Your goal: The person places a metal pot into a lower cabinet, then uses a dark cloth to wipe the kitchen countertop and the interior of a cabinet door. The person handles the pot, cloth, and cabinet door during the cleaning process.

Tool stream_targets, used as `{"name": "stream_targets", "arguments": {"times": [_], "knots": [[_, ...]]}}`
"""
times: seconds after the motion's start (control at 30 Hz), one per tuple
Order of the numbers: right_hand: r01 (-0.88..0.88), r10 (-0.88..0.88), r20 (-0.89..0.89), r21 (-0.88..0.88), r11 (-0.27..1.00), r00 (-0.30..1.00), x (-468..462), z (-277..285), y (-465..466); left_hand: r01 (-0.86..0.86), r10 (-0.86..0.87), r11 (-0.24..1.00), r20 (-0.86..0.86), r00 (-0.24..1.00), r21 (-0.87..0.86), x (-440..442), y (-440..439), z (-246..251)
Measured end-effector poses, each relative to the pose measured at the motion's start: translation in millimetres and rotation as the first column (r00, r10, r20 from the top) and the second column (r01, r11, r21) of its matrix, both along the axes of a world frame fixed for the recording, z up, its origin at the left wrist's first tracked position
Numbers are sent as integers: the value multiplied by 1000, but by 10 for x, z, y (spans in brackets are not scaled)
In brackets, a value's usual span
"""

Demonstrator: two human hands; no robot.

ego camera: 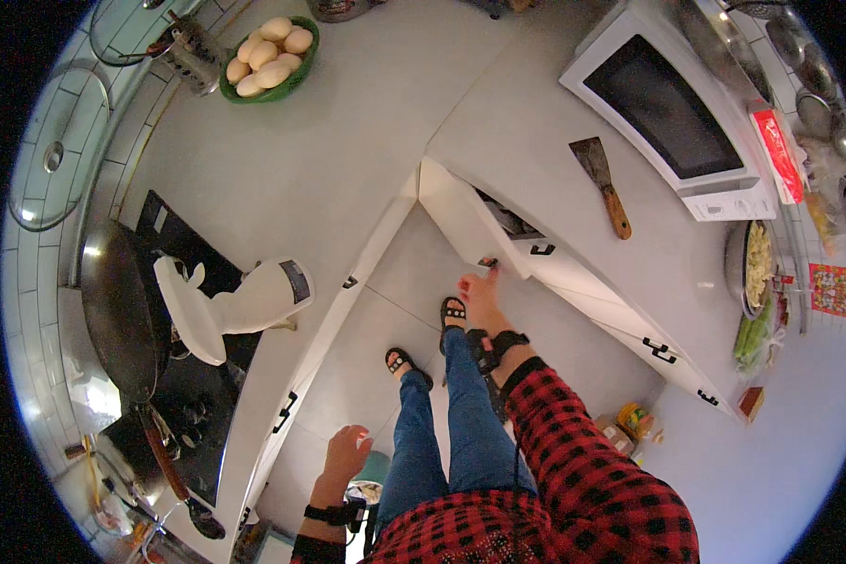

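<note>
My right hand (pixel 481 292) reaches to a white cabinet door (pixel 465 215), which stands ajar under the right counter. Its fingers are at the black door handle (pixel 488 262) and appear to grip it. Behind the door, part of a dark cabinet interior (pixel 507 215) shows. My left hand (pixel 349 451) hangs low near my left thigh, beside the left row of cabinets. Nothing is in it, and its fingers are loosely bent with the thumb apart. Both wrists wear black straps with small devices.
On the left counter are a wok (pixel 116 310), a black cooktop (pixel 190 423), a white plastic appliance (pixel 229 303) and a green basket of eggs (pixel 271 60). The right counter holds a scraper (pixel 604 187), a microwave (pixel 670 106) and a metal bowl of cut food (pixel 751 268).
</note>
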State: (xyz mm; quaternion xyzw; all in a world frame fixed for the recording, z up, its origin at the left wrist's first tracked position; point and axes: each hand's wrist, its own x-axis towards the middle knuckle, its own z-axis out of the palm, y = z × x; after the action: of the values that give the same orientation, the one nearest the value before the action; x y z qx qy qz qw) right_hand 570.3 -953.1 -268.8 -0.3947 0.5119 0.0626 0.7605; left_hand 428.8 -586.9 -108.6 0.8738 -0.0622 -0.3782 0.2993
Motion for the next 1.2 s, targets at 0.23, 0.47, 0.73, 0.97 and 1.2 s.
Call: {"name": "stream_targets", "arguments": {"times": [0.23, 0.47, 0.73, 0.97, 1.2], "knots": [[287, -287, -25, 35, 957, 958, 186, 203, 861, 81, -82, 996, -11, 997, -34, 71, -95, -74], [230, -218, -87, 161, 960, 972, 222, 345, 1535, 82, -82, 997, -50, 995, -7, 169, -146, -114], [36, -36, -3, 149, 988, 999, 261, 112, 2058, 109, -110, 993, 11, 994, 37, 307, -25, 6], [-215, 213, 33, 114, 970, 977, 320, 16, 2187, 45, -45, 998, 0, 999, 40, 211, 43, -66], [-621, 632, 431, -188, 761, 644, -450, -441, 1594, 60, -60, 998, 28, 998, -1, 231, 77, -49]]}}
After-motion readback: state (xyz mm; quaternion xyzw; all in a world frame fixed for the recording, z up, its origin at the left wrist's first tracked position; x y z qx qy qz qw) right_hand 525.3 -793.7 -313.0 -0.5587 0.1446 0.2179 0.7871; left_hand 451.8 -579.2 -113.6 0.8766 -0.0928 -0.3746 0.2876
